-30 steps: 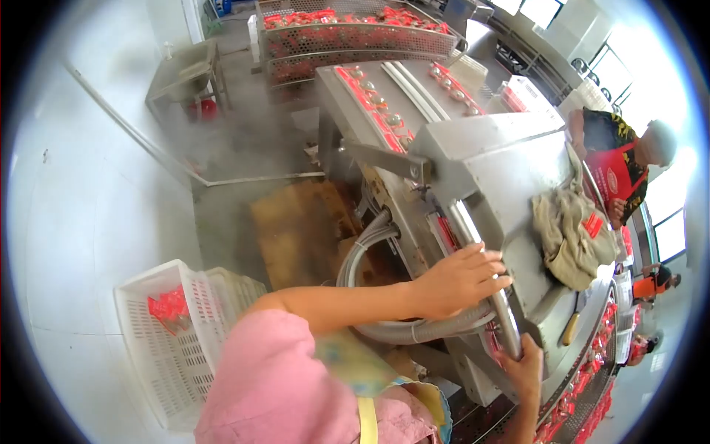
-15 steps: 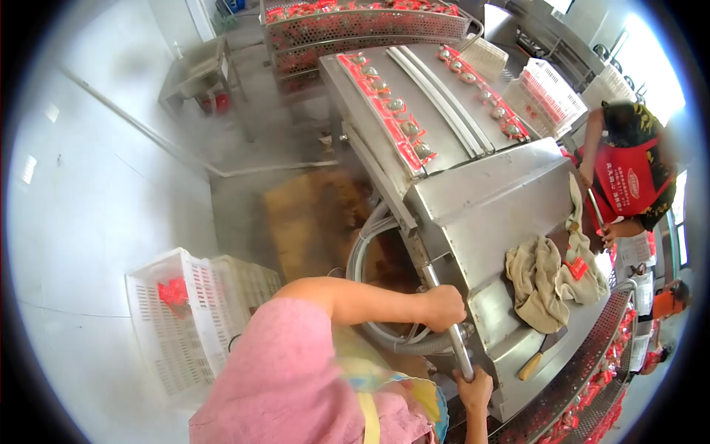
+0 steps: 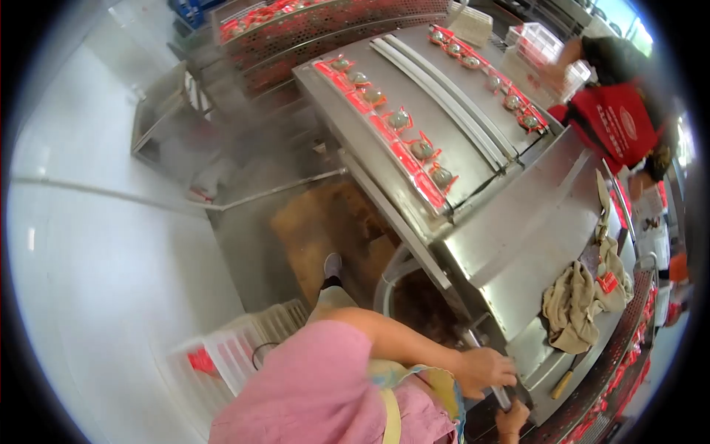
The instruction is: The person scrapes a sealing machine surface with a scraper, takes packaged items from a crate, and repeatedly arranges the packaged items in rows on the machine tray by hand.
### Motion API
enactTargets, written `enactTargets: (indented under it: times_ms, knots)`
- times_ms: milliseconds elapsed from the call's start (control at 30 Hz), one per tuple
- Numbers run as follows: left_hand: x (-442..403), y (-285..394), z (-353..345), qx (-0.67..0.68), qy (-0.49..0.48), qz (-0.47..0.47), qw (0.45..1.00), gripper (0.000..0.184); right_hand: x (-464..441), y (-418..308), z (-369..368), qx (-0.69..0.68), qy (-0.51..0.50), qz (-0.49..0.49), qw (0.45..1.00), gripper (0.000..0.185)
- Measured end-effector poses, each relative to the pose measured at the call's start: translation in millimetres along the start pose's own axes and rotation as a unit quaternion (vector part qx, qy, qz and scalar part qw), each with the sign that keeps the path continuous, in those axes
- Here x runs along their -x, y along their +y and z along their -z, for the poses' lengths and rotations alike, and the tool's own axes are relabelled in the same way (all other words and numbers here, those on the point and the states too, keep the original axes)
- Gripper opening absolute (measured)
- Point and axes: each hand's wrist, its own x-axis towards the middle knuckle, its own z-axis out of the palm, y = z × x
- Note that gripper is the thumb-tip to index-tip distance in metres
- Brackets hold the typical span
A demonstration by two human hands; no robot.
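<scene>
Head view: you stand beside a boxy stainless-steel cover (image 3: pixel 529 222), with a silver tubular metal handle (image 3: pixel 504 400) along its near side.
Left hand: your left hand (image 3: pixel 484 370) lies across the handle; blur hides how far the fingers curl, so its grip cannot be told.
Right hand: your right hand (image 3: pixel 512 419) appears wrapped narrowly around the handle's lower end.
Packets: clear, red-edged packets with round greyish contents (image 3: pixel 399 119) line the near side of the flat steel bed (image 3: pixel 455 144); a similar row (image 3: pixel 512 102) lies beyond the white strips (image 3: pixel 444 103).
Slip: smooth metal could slide from your hold if the left fingers are merely resting.
Cloth: a crumpled beige cloth (image 3: pixel 569 311) could slide if the cover tilts or jolts.
Tool: a wooden-handled tool (image 3: pixel 563 385) near the cover's edge could drop from the same jolt.
Co-worker: a person in a red apron (image 3: pixel 617 122) stands opposite; unannounced cover movement could pinch their fingers.
</scene>
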Motion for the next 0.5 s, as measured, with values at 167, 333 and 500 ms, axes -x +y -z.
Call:
enactTargets:
  times_ms: [167,333,500]
  knots:
    - [74,-3,150,0.085,0.055,0.034,0.994,0.05,-39,-117,82,0.181,-0.149,-0.112,0.966,0.05]
    - [191,-45,324,-0.16,0.2,0.264,0.93,0.05,-193,-350,124,-0.316,-0.075,-0.035,0.945,0.052]
    - [241,-65,436,-0.255,0.253,0.37,0.857,0.051,-298,-454,75,-0.193,-0.088,0.081,0.974,0.073]
